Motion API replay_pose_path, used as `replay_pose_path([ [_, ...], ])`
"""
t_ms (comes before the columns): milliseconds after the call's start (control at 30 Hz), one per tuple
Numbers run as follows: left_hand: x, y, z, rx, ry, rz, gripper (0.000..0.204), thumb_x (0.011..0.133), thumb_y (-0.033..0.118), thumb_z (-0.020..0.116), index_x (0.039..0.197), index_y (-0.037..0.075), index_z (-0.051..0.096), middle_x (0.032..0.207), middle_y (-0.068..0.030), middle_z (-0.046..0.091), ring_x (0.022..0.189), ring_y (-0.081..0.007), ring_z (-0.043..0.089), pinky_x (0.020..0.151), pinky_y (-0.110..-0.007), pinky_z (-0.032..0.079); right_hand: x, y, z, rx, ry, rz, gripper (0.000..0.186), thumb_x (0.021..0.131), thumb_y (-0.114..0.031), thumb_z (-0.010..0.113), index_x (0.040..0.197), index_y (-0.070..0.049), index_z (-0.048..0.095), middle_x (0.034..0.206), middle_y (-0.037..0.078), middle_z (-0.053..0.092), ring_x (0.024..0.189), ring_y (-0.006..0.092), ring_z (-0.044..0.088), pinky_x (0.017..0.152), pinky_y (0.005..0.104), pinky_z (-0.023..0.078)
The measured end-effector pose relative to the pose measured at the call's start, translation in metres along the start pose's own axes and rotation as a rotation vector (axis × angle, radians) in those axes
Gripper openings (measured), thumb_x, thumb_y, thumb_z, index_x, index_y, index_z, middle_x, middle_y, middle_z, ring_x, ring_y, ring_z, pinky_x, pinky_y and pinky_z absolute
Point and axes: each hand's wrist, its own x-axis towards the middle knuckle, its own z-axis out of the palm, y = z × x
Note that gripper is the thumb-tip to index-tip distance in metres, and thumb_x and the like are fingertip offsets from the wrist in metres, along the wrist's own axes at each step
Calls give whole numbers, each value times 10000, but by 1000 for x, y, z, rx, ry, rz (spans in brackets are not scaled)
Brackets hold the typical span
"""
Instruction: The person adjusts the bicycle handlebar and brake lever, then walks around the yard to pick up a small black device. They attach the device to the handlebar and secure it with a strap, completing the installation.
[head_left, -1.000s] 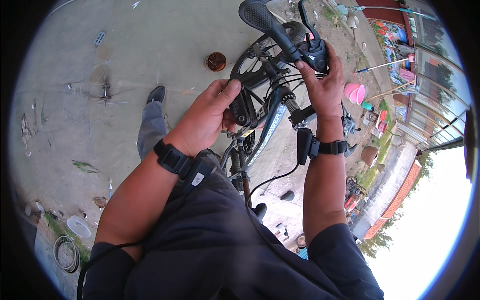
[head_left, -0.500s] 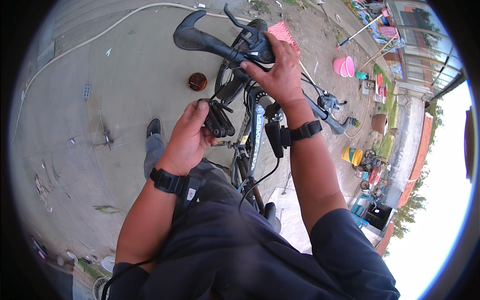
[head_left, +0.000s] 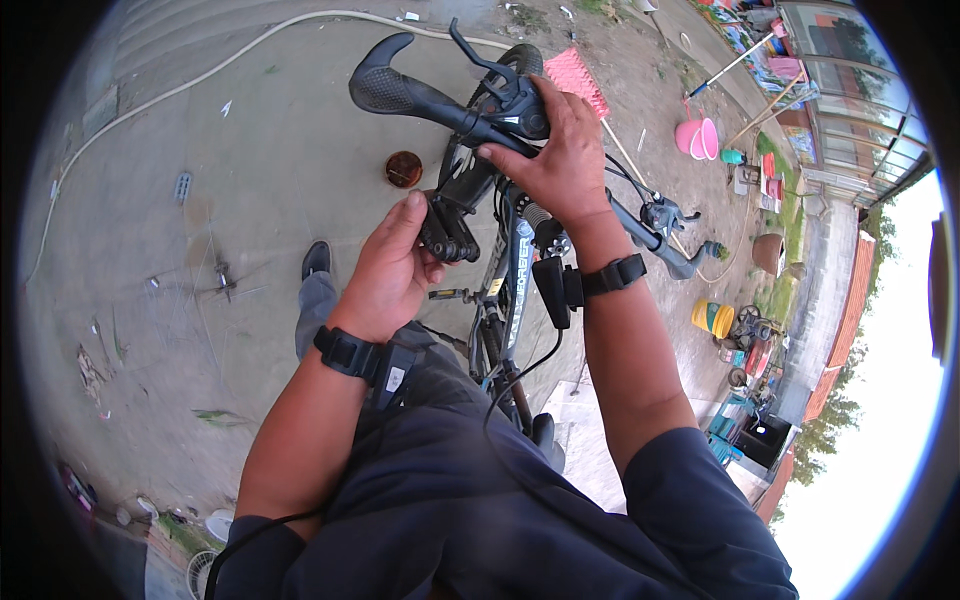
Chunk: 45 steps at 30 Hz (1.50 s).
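Note:
Pinched in my left hand (head_left: 385, 265) is a black folding multi-tool (head_left: 450, 238) with at least one key folded out. The tool is beside the bicycle's handlebar stem area; I cannot tell if its tip touches anything. My right hand (head_left: 565, 160) is wrapped over the black handlebar (head_left: 490, 132), by the shifter and brake clamp (head_left: 522, 108). From that clamp the brake lever (head_left: 478, 48) points up and away, and the ergonomic rubber grip (head_left: 400, 90) with its bar end sticks out to the left. The bicycle frame (head_left: 518, 285) runs toward me below.
A round brown tin (head_left: 404, 169) stands on the concrete left of the front wheel. A pink basket-like mat (head_left: 577, 82) lies beyond the wheel. Pink buckets (head_left: 697, 139) and a yellow bucket (head_left: 712, 318) are at the right. A hose (head_left: 250, 38) curves across the far left.
My left hand has moved the multi-tool slightly up and right, turning it closer to the handlebar. My right hand keeps its hold on the bar. The view has shifted a little.

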Motion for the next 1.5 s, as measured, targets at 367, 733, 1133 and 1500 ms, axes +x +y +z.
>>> replay_pose_path([
  [367,4,6,10,-59,-44,-2,328,1136,400,522,1290,143,657,1004,-9,746,827,-113,683,621,-243,456,0,8,7,39,-8,-11,970,639,-454,986,1414,-20,596,1188,200,684,1168,410,618,1056,498,473],
  [733,18,0,12,-215,-40,18,353,1103,487,577,1177,154,669,929,4,717,712,-103,620,581,-237,442,0,11,8,79,13,-44,947,681,-457,987,1412,-4,592,1143,195,685,1062,398,679,958,469,540],
  [1133,24,-4,19,-287,-33,3,341,1078,508,616,1054,173,675,907,-5,722,712,-116,638,566,-242,462,1,10,7,49,11,-71,924,711,-471,974,1410,4,598,1155,215,692,1086,415,680,973,481,537],
  [1500,27,-6,19,-498,-93,-126,446,1058,560,613,1063,119,674,881,-56,721,698,-162,666,571,-262,504,-1,10,6,45,10,-65,923,703,-465,979,1409,-7,599,1147,213,693,1066,409,683,950,477,544],
])
